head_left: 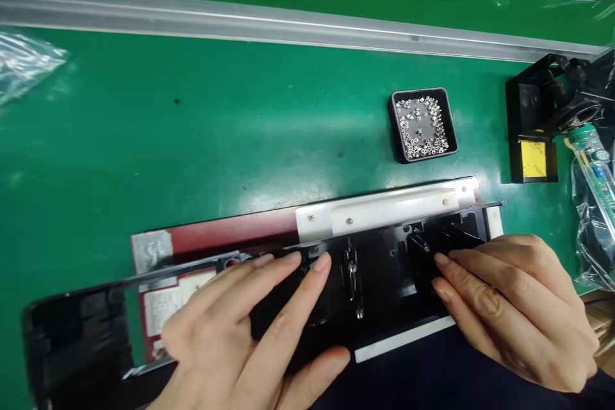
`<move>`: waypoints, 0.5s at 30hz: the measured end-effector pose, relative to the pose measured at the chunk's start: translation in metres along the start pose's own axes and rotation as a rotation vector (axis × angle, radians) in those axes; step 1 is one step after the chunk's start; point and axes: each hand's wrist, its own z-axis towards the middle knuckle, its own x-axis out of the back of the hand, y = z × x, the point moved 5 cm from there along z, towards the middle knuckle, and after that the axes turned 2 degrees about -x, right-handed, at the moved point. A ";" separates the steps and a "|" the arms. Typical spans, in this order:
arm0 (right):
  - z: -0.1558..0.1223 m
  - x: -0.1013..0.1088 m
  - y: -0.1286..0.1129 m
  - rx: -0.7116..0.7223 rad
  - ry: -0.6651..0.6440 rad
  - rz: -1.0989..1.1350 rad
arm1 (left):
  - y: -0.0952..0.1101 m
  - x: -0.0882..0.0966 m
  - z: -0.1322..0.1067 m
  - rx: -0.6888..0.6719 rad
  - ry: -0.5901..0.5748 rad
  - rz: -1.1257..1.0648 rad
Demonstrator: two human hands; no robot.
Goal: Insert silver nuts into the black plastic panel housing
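1. Both hands are down on the long black plastic part point(384, 275), which lies across a red and white jig point(384, 208) near the front edge of the green tabletop point(192, 141); this looks like the seating step, pressing the part into place on the jig
2. Left hand point(245, 333) lies flat with its fingers point(307, 272) spread wide over the middle of the part, thumb tucked at the near edge, pressing rather than gripping
3. Right hand point(514, 307) rests on the right end, fingers close together and pointing left, tips touching the part by a small metal pin; nothing is pinched between them
4. Judging from this, the next move calls for an even push along the part's length so it sits level against the white bar, with the left end, blurred and hanging past the jig, kept from lifting
5. Around them: a small black tray of tiny silver screws point(423, 123) sits behind the jig, a black stand with a yellow label point(533, 141) holds a tool at the right, an aluminium rail point(288, 22) runs across the back, and plastic bags point(24, 61) lie at the left and right edges
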 end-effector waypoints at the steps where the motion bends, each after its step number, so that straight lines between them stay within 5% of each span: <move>1: 0.000 0.000 0.000 0.001 0.005 0.001 | 0.000 -0.001 -0.001 0.000 -0.007 0.004; 15: 0.004 -0.003 -0.003 -0.018 -0.067 -0.026 | -0.007 -0.010 -0.009 -0.002 -0.076 0.019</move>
